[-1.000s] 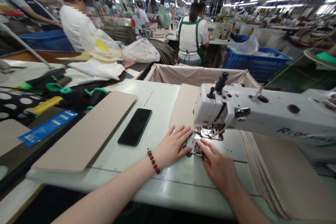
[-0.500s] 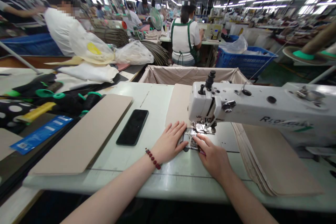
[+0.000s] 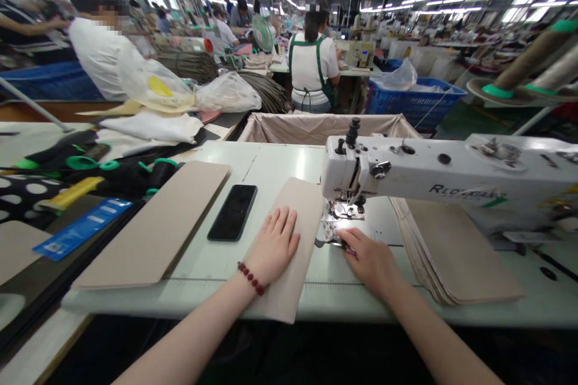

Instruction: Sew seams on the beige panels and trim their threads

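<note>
My left hand (image 3: 274, 245), a dark red bead bracelet at its wrist, lies flat with fingers spread on a long beige panel (image 3: 301, 210). The panel slants across the table left of the sewing machine (image 3: 356, 162), its near end slightly over the front edge. Just in front of the needle area, my right hand (image 3: 372, 261) is closed with its fingertips at the metal needle plate (image 3: 333, 231). A small purple-red tool (image 3: 350, 249) shows between its fingers; most of it is hidden, so its kind cannot be made out.
A stack of beige panels (image 3: 456, 252) sits right of the machine, and another beige pile (image 3: 158, 222) lies at the left. Between that pile and my left hand is a black phone (image 3: 232, 212). Behind the table stands a cloth-lined bin (image 3: 316, 126); a co-worker (image 3: 311, 63) sits beyond it.
My left hand has drawn the beige panel from beside the needle toward me and to the left. My right hand stays near the needle plate. The view has shifted slightly.
</note>
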The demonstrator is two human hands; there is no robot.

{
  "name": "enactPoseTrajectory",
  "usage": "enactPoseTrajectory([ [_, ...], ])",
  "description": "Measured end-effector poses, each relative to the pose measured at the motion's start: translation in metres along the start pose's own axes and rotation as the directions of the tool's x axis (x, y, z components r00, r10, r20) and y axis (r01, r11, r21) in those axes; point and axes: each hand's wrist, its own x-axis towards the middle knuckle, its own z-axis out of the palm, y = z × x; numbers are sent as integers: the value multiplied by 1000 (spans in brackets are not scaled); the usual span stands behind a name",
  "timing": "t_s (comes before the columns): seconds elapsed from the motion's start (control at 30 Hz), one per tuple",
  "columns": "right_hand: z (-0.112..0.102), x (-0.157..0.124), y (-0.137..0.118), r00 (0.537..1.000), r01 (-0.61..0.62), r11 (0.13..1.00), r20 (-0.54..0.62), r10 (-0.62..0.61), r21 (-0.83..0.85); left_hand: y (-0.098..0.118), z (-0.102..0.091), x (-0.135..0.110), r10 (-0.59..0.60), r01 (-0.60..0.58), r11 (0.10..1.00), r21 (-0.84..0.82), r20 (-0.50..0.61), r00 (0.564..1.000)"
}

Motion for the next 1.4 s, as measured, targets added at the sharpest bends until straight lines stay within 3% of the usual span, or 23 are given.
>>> enactPoseTrajectory([
  [0.13, -18, -48, -2, 992, -124, 982, 48, 118, 142, 0, -21, -60, 84, -75, 995, -62, 156, 984],
  [0.23, -20, -91, -5, 951, -310, 891, 128, 283, 333, 5, -34, -90, 130, -90, 982, -164, 248, 960],
  [0.4, 2, -142, -14, 894, -443, 737, 190, 406, 510, 25, -28, -84, 200, -144, 967, -212, 275, 941],
  [0.5, 20, -158, -16, 872, -485, 732, 202, 446, 478, 32, -20, -69, 282, -244, 956, -161, 287, 915],
  [0.67, 36, -167, -15, 881, -472, 812, 139, 453, 343, 34, -18, -63, 293, -294, 955, -38, 269, 918],
  [0.9, 37, -161, -18, 921, -386, 880, 67, 383, 277, 37, -16, -64, 290, -296, 955, -19, 270, 918],
  [1.17, 40, -158, -20, 930, -362, 889, 40, 366, 280, 38, -18, -62, 288, -286, 957, -48, 243, 926],
  [1.4, 40, -157, -20, 925, -369, 864, 41, 379, 341, 38, -19, -61, 328, -317, 944, -87, 307, 893],
])
